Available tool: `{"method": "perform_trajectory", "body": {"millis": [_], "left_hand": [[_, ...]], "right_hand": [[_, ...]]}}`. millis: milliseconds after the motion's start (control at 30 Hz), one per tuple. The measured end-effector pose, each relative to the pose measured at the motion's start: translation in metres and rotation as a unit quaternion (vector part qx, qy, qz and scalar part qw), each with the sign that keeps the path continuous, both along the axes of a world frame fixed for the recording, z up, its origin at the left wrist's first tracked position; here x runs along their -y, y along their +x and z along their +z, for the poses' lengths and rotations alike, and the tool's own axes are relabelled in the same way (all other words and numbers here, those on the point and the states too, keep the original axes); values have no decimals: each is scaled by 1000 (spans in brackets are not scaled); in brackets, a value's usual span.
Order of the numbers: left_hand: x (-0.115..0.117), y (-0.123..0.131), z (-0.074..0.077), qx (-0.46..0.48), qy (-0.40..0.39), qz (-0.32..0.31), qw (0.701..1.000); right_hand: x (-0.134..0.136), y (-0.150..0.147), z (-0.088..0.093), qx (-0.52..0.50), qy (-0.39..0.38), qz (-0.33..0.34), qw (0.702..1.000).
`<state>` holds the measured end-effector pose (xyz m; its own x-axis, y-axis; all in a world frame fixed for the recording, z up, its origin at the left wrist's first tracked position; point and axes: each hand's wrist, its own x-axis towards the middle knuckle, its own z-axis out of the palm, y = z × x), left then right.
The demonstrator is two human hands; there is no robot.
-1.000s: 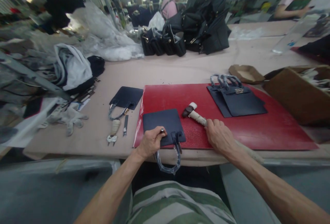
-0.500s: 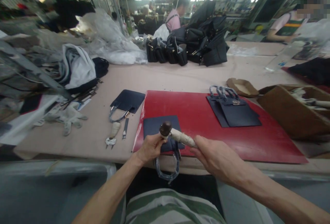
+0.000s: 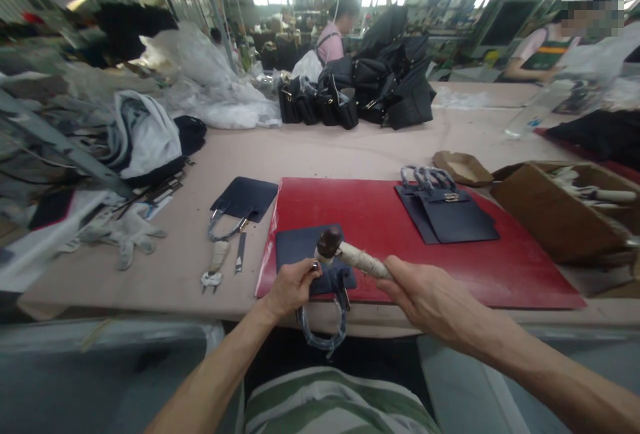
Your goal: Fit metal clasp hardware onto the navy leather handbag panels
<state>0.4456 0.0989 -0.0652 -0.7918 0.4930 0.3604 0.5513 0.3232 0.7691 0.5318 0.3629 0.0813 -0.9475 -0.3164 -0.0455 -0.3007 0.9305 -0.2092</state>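
On the red board (image 3: pixel 367 211), a dark blue bag panel (image 3: pixel 297 242) is being partly covered by the left hand (image 3: pixel 293 285). The panel's plastic-wrapped handle (image 3: pixel 323 343) is hanging past the table (image 3: pixel 240 144) edge. A small metal tool (image 3: pixel 315 265) is being pinched by this hand, its bottom being hidden. A hammer (image 3: pixel 354 258) is being gripped by the curled right hand (image 3: pixel 420 291), its stick's end being covered.

On the desk (image 3: pixel 310 151), black bags (image 3: pixel 370 81) heap at 12 o'clock, a clear bottle (image 3: pixel 534 114) at 2, a pale glove (image 3: pixel 133 234) at 9.
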Motion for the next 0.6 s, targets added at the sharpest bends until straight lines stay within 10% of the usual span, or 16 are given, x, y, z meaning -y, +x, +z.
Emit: {"method": "perform_trajectory", "body": {"millis": [267, 600], "left_hand": [[0, 1, 8, 31, 2, -10, 999], [-2, 6, 10, 96, 53, 36, 993]], "right_hand": [[-41, -27, -69, -113, 143, -127, 975], [62, -5, -114, -101, -143, -48, 983]]}}
